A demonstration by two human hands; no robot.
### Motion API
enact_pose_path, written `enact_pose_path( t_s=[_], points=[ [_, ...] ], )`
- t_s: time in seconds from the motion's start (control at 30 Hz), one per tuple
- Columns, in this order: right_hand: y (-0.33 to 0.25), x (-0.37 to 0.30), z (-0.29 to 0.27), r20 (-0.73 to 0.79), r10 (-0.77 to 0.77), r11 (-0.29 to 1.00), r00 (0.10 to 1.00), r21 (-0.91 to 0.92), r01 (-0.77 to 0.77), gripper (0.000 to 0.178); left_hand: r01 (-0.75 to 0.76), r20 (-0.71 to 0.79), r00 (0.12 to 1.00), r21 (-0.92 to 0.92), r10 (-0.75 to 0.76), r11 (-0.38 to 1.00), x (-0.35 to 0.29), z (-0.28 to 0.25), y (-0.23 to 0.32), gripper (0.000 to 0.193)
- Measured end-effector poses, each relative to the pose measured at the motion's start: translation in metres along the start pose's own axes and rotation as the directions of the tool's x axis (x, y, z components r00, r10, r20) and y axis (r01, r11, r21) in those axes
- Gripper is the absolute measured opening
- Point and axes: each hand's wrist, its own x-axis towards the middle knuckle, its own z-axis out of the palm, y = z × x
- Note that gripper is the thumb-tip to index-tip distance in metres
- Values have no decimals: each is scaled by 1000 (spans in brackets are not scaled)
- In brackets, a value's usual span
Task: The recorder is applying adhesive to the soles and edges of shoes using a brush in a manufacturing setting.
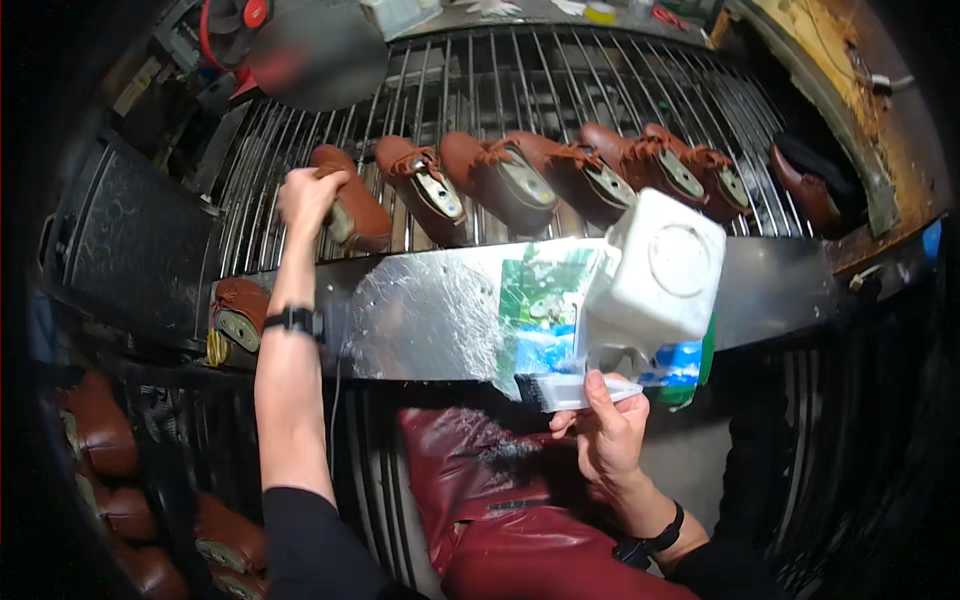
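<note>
Fingers of the left hand [310, 203] pinch the far end of a reddish-brown leather shoe [362, 212] at ten o'clock, on a rack of metal rods [262, 185]; those of the right hand [612, 440], near half past four, pinch a white-handled, dark-bristled flat brush [562, 392]. Toward three o'clock, a boxy white plastic container [665, 262] stands on a green-and-blue sheet [538, 300] — atop the silver metal bench [425, 310]. An upward swing of the right wrist could topple it; a loose left grip could drop the shoe against its brown lace-up neighbour [425, 200] at eleven.

The metal ledge [430, 310] leaves passage between left forearm [291, 400] and white jug [655, 270], brown shoes [495, 178] blocking beyond.
</note>
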Motion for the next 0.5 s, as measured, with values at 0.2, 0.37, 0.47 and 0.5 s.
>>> enact_pose_path(
  t_s=[0.2,0.37,0.47,0.5],
  points=[
    [4,3,5,-8,-75,996,997,-58,74,26,4,63,998,267,-22,964,43,64,13,51],
    [17,13,8,45,-99,982,994,-156,105,23,6,-42,999,144,0,990,-40,48,-21,92],
    [13,13,-1,2,-98,977,995,-192,96,22,-80,-183,977,156,109,984,-180,32,-47,78],
    [8,10,-6,-34,-101,969,994,-228,90,24,-147,-262,955,-20,137,989,-231,29,-74,66]
  ],
)
